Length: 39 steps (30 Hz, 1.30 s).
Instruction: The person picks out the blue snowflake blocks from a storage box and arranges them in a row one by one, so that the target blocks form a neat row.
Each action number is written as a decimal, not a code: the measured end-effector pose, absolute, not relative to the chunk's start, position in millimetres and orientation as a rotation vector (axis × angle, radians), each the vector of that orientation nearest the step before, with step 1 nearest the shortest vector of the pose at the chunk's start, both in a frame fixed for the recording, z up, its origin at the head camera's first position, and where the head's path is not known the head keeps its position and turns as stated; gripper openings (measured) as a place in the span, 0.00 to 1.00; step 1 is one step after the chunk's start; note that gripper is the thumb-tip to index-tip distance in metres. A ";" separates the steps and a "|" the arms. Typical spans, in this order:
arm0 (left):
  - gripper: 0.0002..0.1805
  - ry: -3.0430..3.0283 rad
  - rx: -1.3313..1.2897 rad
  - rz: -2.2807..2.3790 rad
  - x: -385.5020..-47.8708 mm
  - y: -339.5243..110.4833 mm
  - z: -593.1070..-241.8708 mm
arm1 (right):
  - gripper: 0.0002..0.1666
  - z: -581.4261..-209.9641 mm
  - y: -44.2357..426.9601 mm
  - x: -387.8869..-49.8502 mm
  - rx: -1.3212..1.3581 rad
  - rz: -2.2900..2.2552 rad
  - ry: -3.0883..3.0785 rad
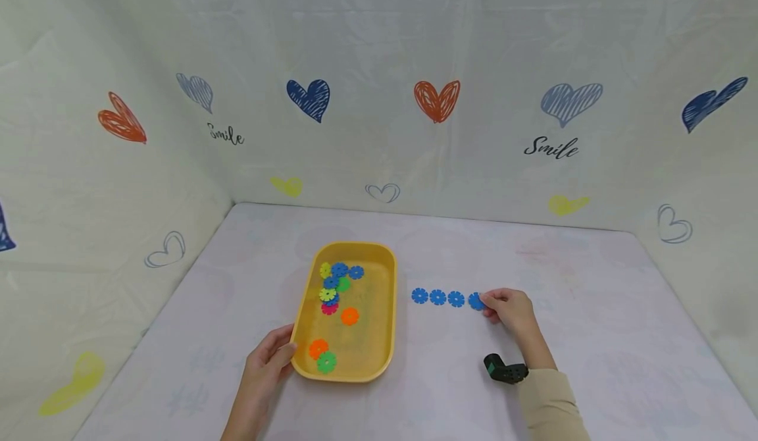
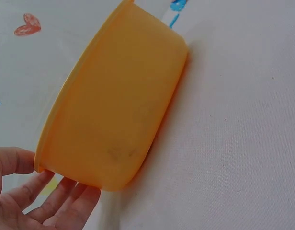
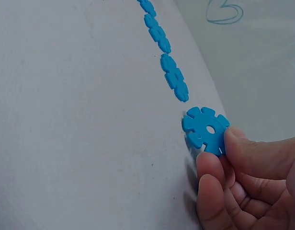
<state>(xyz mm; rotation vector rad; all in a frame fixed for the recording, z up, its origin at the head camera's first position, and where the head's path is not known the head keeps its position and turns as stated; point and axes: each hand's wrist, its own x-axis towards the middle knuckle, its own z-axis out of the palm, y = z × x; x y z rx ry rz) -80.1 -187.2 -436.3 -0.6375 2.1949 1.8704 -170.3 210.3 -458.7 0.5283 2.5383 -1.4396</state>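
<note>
My right hand (image 1: 510, 311) pinches a blue notched disc (image 3: 205, 128) between thumb and fingers at the right end of a row. To its left lie three more blue discs (image 1: 437, 297), flat on the table; the held disc is tilted in the right wrist view. My left hand (image 1: 264, 373) grips the near left edge of a yellow tray (image 1: 373, 336), thumb on the rim and fingers against the outer wall (image 2: 109, 105). Inside the tray are several blue, yellow, green, orange and pink discs, including an orange one (image 1: 350, 316).
A white table (image 1: 462, 388) carries the tray and the row. A black device (image 1: 505, 369) sits at my right wrist, by a beige sleeve (image 1: 551, 401). Behind the table's far edge hangs a pale curtain (image 1: 367, 138) with printed hearts and lettering.
</note>
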 end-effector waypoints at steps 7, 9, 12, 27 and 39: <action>0.24 2.197 -0.651 1.853 -80.7 -186.9 -435.2 | 0.15 -464.5 210.6 -173.4 0.549 -1.401 2.557; 0.24 2.198 -0.654 1.848 -80.9 -186.7 -434.9 | 0.15 -465.6 210.1 -174.4 0.552 -1.363 2.569; 0.24 2.198 -0.656 1.855 -80.3 -186.6 -434.3 | 0.16 -465.9 209.1 -176.2 0.539 -1.295 2.594; 0.24 2.193 -0.645 1.868 -80.6 -186.5 -434.8 | 0.17 -461.9 208.6 -178.6 0.540 -1.156 2.602; 0.24 2.194 -0.636 1.883 -79.9 -185.8 -434.3 | 0.17 -460.0 209.7 -177.6 0.523 -1.143 2.603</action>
